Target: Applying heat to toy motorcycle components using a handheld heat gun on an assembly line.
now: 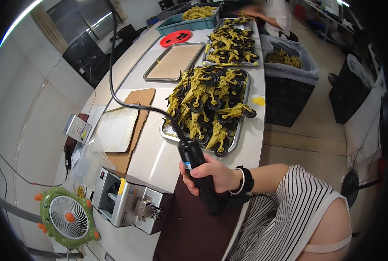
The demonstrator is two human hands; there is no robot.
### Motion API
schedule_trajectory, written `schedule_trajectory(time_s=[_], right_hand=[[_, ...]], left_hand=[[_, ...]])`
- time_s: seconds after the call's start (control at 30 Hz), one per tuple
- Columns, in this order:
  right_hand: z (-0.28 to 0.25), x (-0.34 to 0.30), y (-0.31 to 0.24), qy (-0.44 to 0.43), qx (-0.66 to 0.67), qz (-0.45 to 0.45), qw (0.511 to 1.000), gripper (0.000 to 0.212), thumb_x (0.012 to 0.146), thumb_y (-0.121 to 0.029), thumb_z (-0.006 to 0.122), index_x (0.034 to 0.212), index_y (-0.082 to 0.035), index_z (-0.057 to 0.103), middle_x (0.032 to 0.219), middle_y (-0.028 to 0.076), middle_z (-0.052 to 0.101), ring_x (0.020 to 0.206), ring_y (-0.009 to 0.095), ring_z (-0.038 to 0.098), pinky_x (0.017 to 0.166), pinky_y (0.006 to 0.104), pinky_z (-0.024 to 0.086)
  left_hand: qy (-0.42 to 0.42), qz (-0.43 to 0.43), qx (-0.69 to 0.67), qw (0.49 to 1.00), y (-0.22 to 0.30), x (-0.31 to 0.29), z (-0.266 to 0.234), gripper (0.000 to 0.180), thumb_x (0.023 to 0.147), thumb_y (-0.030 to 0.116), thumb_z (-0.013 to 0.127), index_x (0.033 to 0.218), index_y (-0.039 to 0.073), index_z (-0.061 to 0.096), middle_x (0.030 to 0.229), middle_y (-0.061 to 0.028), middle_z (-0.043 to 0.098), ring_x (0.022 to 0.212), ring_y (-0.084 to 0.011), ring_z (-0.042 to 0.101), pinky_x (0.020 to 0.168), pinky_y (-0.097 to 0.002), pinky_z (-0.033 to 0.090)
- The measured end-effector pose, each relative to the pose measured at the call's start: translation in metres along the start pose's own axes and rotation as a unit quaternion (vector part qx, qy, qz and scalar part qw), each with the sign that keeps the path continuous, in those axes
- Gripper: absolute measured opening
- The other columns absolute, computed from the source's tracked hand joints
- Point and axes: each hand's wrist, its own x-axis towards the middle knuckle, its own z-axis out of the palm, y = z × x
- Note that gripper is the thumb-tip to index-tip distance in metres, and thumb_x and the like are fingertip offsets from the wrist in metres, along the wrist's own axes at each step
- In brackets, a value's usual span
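My right hand (209, 174) is wrapped round the black body of a corded electric screwdriver (193, 152), thumb on the near side. The tool slants over a dark brown mat (181, 230); its lower end is by the mat, and I cannot tell whether it touches. From its upper end a black cord rises to the upper left. Just beyond lies a metal tray (235, 145) heaped with yellow toy motorcycle-like pieces (196, 93) with black wheels. Left of the mat stands a silver box-shaped machine, apparently a screw feeder (128, 202). My left hand is out of view.
A green fan (70, 217) stands at the lower left. Cardboard (137, 100) and a bare-bottomed tray (174, 61) lie farther up. Beyond are a second heaped tray (231, 43), a red plate (175, 38), a teal crate (189, 19), a lined black bin (289, 95) and another person (276, 19).
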Motion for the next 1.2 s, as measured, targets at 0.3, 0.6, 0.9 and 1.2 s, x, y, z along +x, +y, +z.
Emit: schedule_trajectory(time_s=[0.3,0.6,0.9,1.2], right_hand=[[-0.001,-0.075,-0.08,-0.117,0.155,-0.161,0.968,0.038,0.072,-0.024,0.059,0.095,0.0,0.039,0.066,0.014,0.05,0.054,0.023,0.051,0.053,0.0349,0.043],[-0.042,-0.147,-0.126,-0.077,0.066,-0.302,0.948,0.038,0.075,-0.029,0.055,0.095,-0.003,0.036,0.069,0.012,0.048,0.055,0.022,0.05,0.052,0.0353,0.042],[-0.058,-0.157,-0.135,-0.048,0.057,-0.305,0.949,0.037,0.076,-0.028,0.053,0.096,-0.002,0.037,0.068,0.012,0.048,0.054,0.022,0.05,0.052,0.0349,0.042],[-0.052,-0.162,-0.132,-0.024,0.047,-0.328,0.943,0.035,0.076,-0.029,0.053,0.094,-0.004,0.036,0.067,0.011,0.049,0.054,0.021,0.05,0.052,0.0341,0.043]], left_hand=[[-0.282,-0.711,-0.265,0.587,0.059,-0.183,0.267,0.046,0.084,0.02,0.054,0.121,-0.003,0.038,0.113,-0.0156,0.048,0.108,-0.0256,0.046,0.095,-0.0339,0.036],[-0.28,-0.762,-0.286,0.509,-0.019,-0.21,0.359,0.015,0.08,0.012,0.049,0.088,0.0,0.046,0.085,-0.0124,0.054,0.077,-0.0217,0.052,0.071,-0.0325,0.044],[-0.416,-0.688,-0.278,0.526,-0.007,-0.21,0.345,0.013,0.079,0.0,0.046,0.089,-0.007,0.051,0.089,-0.0113,0.059,0.077,-0.0158,0.058,0.067,-0.0269,0.048],[-0.365,-0.651,-0.368,0.555,0.013,-0.223,0.346,0.03,0.078,-0.002,0.047,0.108,-0.002,0.049,0.103,-0.0076,0.059,0.089,-0.0167,0.058,0.077,-0.0318,0.048]])
